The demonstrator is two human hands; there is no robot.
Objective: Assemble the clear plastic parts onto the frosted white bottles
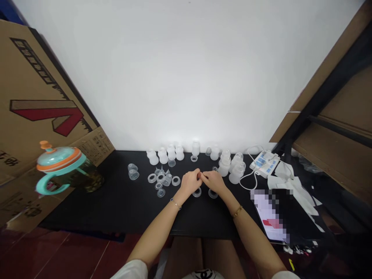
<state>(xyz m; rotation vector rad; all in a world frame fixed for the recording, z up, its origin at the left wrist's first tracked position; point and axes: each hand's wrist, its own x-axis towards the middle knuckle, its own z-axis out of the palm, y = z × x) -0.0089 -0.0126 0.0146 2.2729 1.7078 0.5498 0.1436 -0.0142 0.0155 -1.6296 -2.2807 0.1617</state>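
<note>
Head view, hands: our left hand and right hand meet, fingers curled; whether they pinch a small part, we cannot tell.
Rings: two pale rings lie just below our hands; a low wrist could knock them.
Bottles: teated bottles stand near our right hand; its sideways swing could topple them.

I see a jug by a cardboard box, well left of the left hand, and a power strip right of the right hand!
</note>
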